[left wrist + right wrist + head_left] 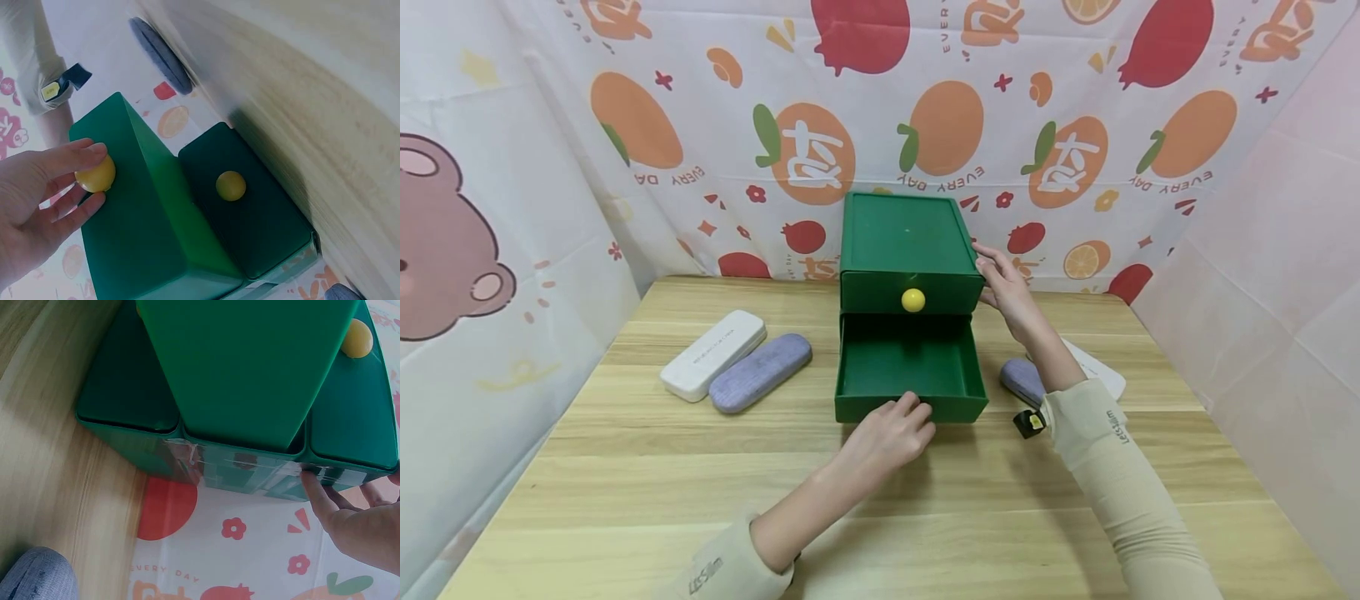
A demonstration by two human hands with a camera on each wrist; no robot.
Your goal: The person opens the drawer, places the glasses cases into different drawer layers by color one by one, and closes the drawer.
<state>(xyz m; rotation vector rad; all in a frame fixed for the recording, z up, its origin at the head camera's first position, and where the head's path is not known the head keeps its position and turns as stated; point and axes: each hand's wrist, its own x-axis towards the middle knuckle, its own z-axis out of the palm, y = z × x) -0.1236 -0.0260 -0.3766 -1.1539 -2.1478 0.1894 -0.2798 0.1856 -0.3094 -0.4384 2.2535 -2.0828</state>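
Note:
A green drawer cabinet stands near the back of the table. Its middle drawer is pulled far out, and nothing lies inside. The left hand is at that drawer's front; in the left wrist view its thumb and fingers pinch the yellow knob. Both the top drawer, with its own yellow knob, and the bottom drawer are closed. Against the cabinet's right side near the top rests the right hand, its fingers fairly straight on the wall.
To the left lie a white glasses case and a purple glasses case. Another purple case and another white case lie at right, partly behind the right forearm. A printed cloth hangs behind the cabinet.

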